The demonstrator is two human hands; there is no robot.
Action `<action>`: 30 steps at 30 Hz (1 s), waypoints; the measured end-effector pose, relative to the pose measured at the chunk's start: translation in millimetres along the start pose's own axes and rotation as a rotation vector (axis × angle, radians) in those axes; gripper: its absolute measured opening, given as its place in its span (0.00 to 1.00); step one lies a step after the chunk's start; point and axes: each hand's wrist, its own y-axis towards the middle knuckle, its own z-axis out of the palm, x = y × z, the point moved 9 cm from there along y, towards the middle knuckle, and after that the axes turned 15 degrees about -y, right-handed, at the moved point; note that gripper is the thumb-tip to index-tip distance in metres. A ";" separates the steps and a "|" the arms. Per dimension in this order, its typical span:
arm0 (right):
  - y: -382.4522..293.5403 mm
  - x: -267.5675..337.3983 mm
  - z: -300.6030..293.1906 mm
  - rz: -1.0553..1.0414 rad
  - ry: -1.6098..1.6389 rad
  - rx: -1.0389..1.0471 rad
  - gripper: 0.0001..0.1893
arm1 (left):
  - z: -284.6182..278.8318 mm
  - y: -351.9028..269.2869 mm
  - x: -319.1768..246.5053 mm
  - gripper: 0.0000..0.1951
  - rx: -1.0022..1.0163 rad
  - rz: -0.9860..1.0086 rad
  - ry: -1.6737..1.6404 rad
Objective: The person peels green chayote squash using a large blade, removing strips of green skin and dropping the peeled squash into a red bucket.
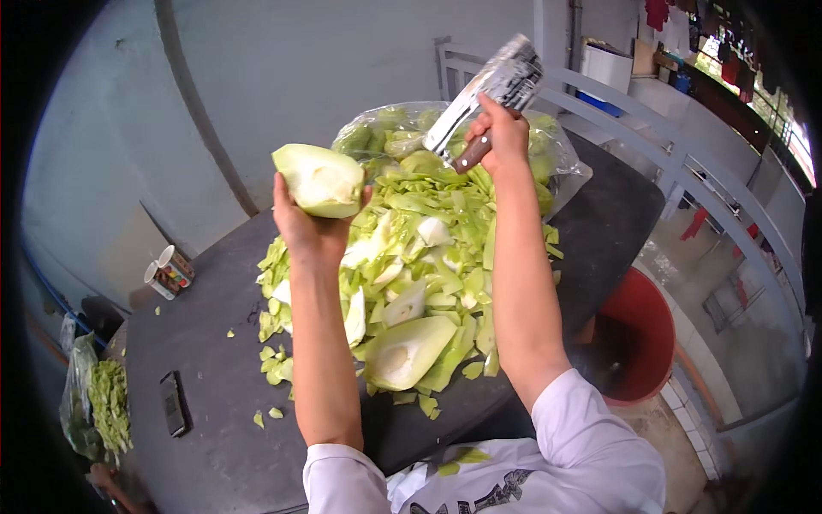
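Note:
My left hand holds up a peeled, pale green chayote-like vegetable half, its hollowed white cut face towards me. In my right hand is a cleaver, gripped by its brown riveted handle, the broad blade tilted up and away and slightly blurred. Both hands are raised over a large heap of green peelings on the dark table. Another peeled half lies cut face up at the near edge of the heap. Behind the peelings sits a clear plastic bag of green vegetables.
Two paper cups stand at the table's left edge, and a mobile phone lies nearer me. A red bucket is at the right, below the table. Beyond it runs a grey railing. At lower left, a person's hand shows near leafy greens.

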 end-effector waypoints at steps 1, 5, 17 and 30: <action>2.5 -0.7 2.7 0.106 0.266 0.094 0.17 | -2.5 1.2 -4.3 0.29 0.031 0.018 0.002; 16.5 20.5 -17.6 0.143 0.674 0.233 0.23 | 7.1 -4.5 -3.7 0.30 0.036 0.045 -0.005; -114.4 49.4 63.6 -0.365 -0.544 0.353 0.20 | 30.5 2.5 -23.0 0.33 0.363 0.050 -0.074; -151.7 -18.5 55.2 -0.166 -0.690 0.535 0.18 | 16.2 0.6 -17.5 0.25 0.272 0.052 -0.022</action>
